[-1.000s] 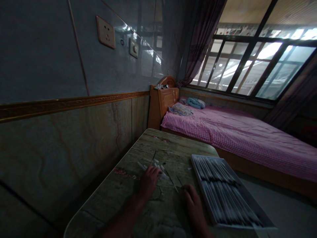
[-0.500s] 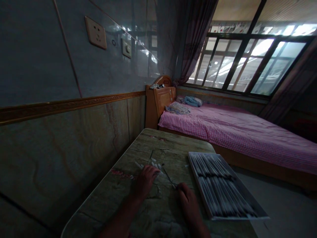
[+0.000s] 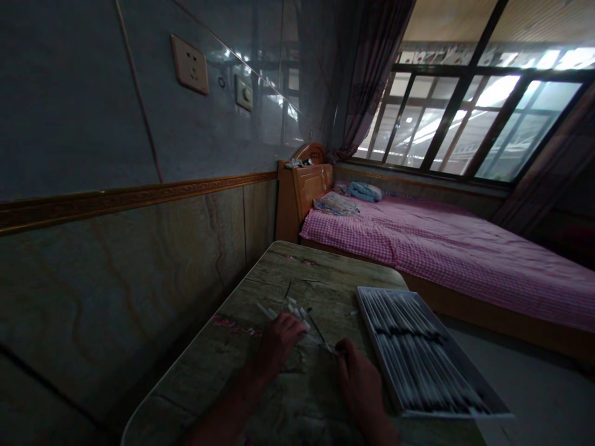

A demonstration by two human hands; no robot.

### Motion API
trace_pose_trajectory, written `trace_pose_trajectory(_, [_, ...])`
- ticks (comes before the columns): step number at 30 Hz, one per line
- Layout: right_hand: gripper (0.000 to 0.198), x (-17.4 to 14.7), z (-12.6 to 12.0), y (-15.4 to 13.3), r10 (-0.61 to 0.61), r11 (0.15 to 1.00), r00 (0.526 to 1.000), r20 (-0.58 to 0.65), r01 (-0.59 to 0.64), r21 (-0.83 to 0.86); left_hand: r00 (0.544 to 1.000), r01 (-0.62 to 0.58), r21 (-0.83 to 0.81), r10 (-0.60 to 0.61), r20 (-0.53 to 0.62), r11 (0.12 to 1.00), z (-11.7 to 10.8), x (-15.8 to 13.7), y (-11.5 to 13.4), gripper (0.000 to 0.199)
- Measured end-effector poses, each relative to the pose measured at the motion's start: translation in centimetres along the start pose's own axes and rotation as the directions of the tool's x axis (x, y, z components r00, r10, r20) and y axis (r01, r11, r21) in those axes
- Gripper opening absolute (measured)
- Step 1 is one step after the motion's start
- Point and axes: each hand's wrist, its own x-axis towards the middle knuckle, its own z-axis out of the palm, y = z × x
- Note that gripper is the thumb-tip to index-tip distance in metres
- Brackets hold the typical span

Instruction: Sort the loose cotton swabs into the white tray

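My right hand (image 3: 360, 378) is closed, thumb and forefinger pinching the near end of a thin pale stick. A thin dark stick with a dark tip (image 3: 318, 326) lies slanted just beyond, its near end close to those fingertips. My left hand (image 3: 280, 341) rests low over the table with fingers bent together; whatever they hold is hidden. Around its fingertips lie several small white tube-like pieces (image 3: 292, 303). Another thin dark stick (image 3: 287, 293) lies behind them. To the right, a shallow tray (image 3: 367, 310) holds many thin pale sticks with dark ends (image 3: 418, 359).
The stone-patterned table (image 3: 325, 266) has a rounded corner and pale edge. A tiled wall (image 3: 176, 241) runs along its left. Beyond stands a bed with a pink checked sheet (image 3: 395, 229) and a wooden headboard (image 3: 312, 183). A small white piece (image 3: 354, 313) lies beside the tray.
The whole view has shifted slightly. Between my hands a thin pale stick now shows more plainly at my right fingertips. Both hands stay in nearly the same places.
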Motion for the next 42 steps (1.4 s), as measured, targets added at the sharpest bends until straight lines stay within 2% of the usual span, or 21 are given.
trace_pose_trajectory(2, [0.023,0.1,-0.3,-0.7,-0.058,0.998,0.998,-0.012,0.058,-0.006,0.999,-0.026,-0.004,0.026,0.030,1.000,0.4,-0.2,0.6,0.015])
trace_pose_trajectory(6, [0.029,0.2,0.2,-2.0,-0.098,0.966,0.987,-0.127,0.125,0.226,0.994,-0.107,-0.023,0.107,0.004,0.994,2.0,-0.8,1.8,0.016])
trace_pose_trajectory(9, [0.032,0.3,1.5,-2.7,-0.085,0.916,0.981,-0.177,0.147,0.373,0.977,-0.194,0.018,0.195,-0.086,0.981,3.1,-1.3,2.2,0.021])
trace_pose_trajectory(12, [0.032,0.8,2.9,-3.0,-0.054,0.855,0.974,-0.221,0.159,0.494,0.959,-0.225,-0.039,0.214,-0.185,0.974,3.3,-1.4,2.3,0.021])
trace_pose_trajectory(16, [0.026,1.9,4.2,-2.2,0.004,0.803,0.954,-0.299,0.175,0.570,0.972,-0.137,-0.209,0.091,-0.215,0.968,2.2,-1.3,2.7,0.010])
trace_pose_trajectory(19, [0.026,3.0,3.9,-1.0,0.071,0.803,0.935,-0.348,0.153,0.575,0.965,0.012,-0.366,-0.107,-0.239,0.930,1.4,-1.3,3.3,0.011])
trace_pose_trajectory(21, [0.031,3.9,3.2,-0.3,0.163,0.805,0.903,-0.398,0.112,0.583,0.931,0.155,-0.517,-0.299,-0.209,0.842,1.5,-1.3,3.7,0.014])
trace_pose_trajectory(22, [0.033,4.2,2.7,-0.2,0.195,0.806,0.887,-0.419,0.099,0.583,0.909,0.232,-0.598,-0.390,-0.149,0.767,1.7,-1.2,3.8,0.016])
trace_pose_trajectory(23, [0.035,4.5,2.2,-0.2,0.208,0.811,0.875,-0.438,0.096,0.577,0.884,0.308,-0.675,-0.464,-0.058,0.671,1.9,-1.1,4.0,0.019])
trace_pose_trajectory(25, [0.034,4.8,1.4,-0.6,0.174,0.827,0.868,-0.465,0.127,0.548,0.833,0.419,-0.796,-0.534,0.145,0.438,2.6,-0.8,4.1,0.024])
trace_pose_trajectory(28, [0.026,4.5,1.0,-2.0,0.005,0.848,0.889,-0.458,0.239,0.473,0.775,0.409,-0.907,-0.563,0.288,0.098,3.2,-0.4,4.1,0.039])
trace_pose_trajectory(31, [0.024,3.9,1.6,-3.7,-0.116,0.852,0.908,-0.403,0.299,0.429,0.693,0.339,-0.931,-0.635,0.343,-0.133,3.2,-0.2,4.0,0.040])
trace_pose_trajectory(34, [0.028,3.8,2.5,-5.0,-0.108,0.846,0.912,-0.396,0.293,0.445,0.641,0.317,-0.914,-0.653,0.404,-0.253,2.8,-0.2,4.0,0.040])
trace_pose_trajectory(38, [0.032,4.3,4.1,-6.0,-0.082,0.814,0.920,-0.382,0.283,0.507,0.576,0.282,-0.897,-0.687,0.443,-0.341,2.4,-0.2,3.8,0.042])
trace_pose_trajectory(40, [0.036,4.8,5.0,-6.0,-0.063,0.763,0.947,-0.316,0.250,0.596,0.554,0.286,-0.885,-0.690,0.466,-0.367,2.3,-0.1,3.6,0.042])
trace_pose_trajectory(42, [0.043,5.8,5.5,-5.6,-0.021,0.663,0.975,-0.223,0.180,0.726,0.548,0.275,-0.882,-0.692,0.471,-0.383,2.3,0.2,3.2,0.039])
